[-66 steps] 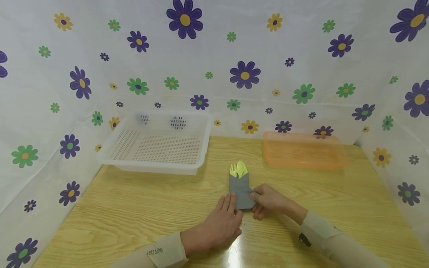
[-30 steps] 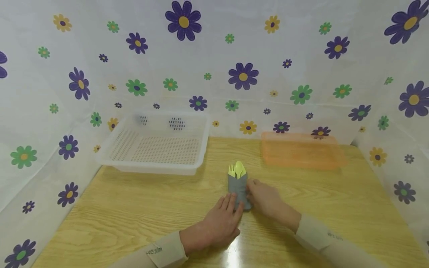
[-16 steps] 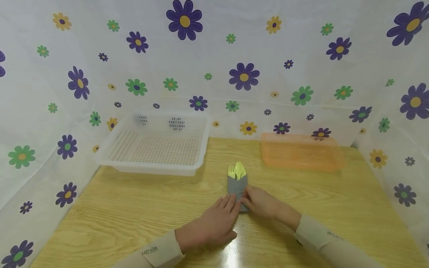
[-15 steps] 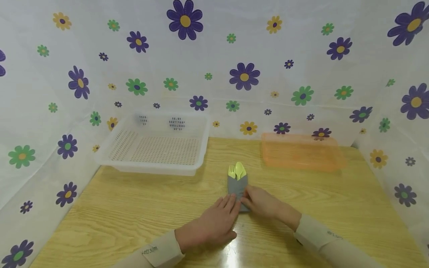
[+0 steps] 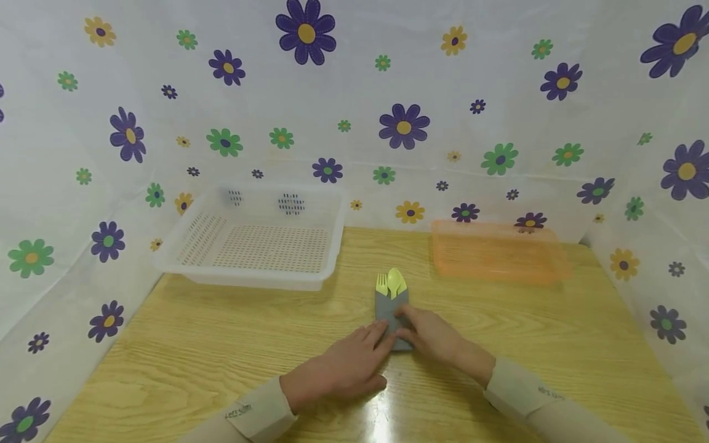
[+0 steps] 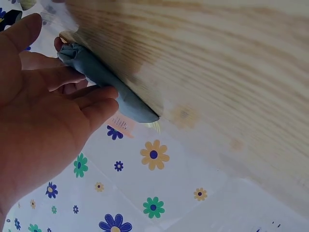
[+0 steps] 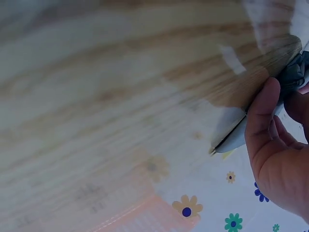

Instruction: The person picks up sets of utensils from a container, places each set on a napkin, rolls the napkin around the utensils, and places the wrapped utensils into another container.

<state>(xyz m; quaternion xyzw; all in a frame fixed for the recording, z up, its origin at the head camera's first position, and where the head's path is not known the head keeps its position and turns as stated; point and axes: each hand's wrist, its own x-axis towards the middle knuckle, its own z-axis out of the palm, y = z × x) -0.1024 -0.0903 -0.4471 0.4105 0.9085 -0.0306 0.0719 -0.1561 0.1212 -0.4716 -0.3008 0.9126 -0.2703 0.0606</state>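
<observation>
A grey cloth napkin (image 5: 391,305), folded into a narrow pocket, lies on the wooden table in the head view. From its far end stick out a yellow fork (image 5: 382,283) and a yellow spoon (image 5: 394,281), with another yellow tip (image 5: 403,285) beside the spoon; their lower parts are hidden. My left hand (image 5: 351,363) rests straight fingers on the napkin's near left part. My right hand (image 5: 437,337) pinches its right side between thumb and curled fingers. In the left wrist view the napkin (image 6: 120,94) shows bunched at its near end. The right wrist view shows a finger (image 7: 263,104) along the napkin's edge.
A white perforated basket (image 5: 249,278) stands at the back left of the table (image 5: 221,344). An orange, see-through shallow basket (image 5: 498,271) is at the back right. Flower-printed white sheeting (image 5: 354,80) encloses the back and sides.
The napkin's right flap, held out to the side at first, is folded in over the pocket. My right hand has moved inward with it; my left hand has slid slightly left and its fingers spread less.
</observation>
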